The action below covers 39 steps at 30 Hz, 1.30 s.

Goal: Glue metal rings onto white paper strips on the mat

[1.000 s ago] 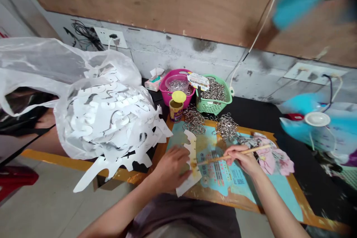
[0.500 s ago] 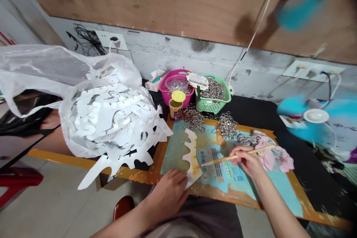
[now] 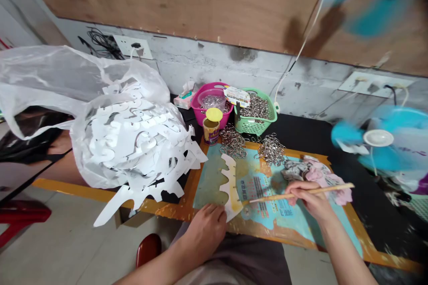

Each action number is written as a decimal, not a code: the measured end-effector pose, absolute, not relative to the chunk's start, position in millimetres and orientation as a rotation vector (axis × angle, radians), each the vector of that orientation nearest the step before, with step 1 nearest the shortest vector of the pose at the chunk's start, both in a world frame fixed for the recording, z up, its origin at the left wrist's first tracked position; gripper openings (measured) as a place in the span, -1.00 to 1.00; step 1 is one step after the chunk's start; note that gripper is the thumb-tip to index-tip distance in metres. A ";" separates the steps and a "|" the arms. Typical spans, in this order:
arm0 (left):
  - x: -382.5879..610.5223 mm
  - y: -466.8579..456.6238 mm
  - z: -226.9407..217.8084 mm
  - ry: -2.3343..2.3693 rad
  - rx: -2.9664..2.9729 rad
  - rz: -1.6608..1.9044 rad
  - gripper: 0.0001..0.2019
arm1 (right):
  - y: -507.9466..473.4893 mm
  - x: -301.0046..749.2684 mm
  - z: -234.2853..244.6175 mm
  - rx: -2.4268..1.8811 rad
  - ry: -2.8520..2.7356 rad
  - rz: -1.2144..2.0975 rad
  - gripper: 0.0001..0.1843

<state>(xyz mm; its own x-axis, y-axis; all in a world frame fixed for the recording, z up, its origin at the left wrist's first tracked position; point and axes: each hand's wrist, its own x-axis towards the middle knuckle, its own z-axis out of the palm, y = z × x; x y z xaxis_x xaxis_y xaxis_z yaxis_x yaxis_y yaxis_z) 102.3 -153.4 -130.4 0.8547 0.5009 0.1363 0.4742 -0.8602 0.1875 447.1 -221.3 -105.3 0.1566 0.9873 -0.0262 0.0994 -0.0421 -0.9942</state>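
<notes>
Black cables (image 3: 106, 46) bunch beside a white wall socket (image 3: 124, 45)

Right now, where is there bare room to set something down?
Black tabletop between green basket and fan; blue sheet beside the right forearm, below the pink cloth. Crowded: left, by the bag of white cutouts; rear, around the can, pink basket and metal rings.

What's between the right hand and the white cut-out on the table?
In the head view, the brush spans from right hand to white cut-out, above the printed blue sheet.
</notes>
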 end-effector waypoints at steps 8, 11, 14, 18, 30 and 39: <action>103.5 -155.4 -127.5 0.799 2.879 0.186 -0.81 | -237.1 435.9 -112.7 -1.348 -1.111 0.994 -0.78; 102.1 -155.7 -128.8 0.793 2.887 0.199 -0.83 | -234.5 428.6 -119.0 -1.406 -1.163 1.009 -0.78; 101.6 -155.2 -128.3 0.779 2.896 0.203 -0.84 | -231.1 426.3 -123.0 -1.445 -1.129 0.916 -0.79; 102.3 -154.4 -125.6 0.771 2.906 0.190 -0.86 | -230.4 426.4 -122.0 -1.378 -1.085 0.863 -0.78; 99.3 -148.7 -131.4 0.781 2.831 0.433 -0.82 | -239.9 411.3 -110.4 -1.462 -1.000 0.254 -0.73; 109.8 -142.5 -141.9 0.647 2.719 0.763 -0.67 | -258.1 468.5 -139.3 -2.129 -1.426 -0.423 -0.70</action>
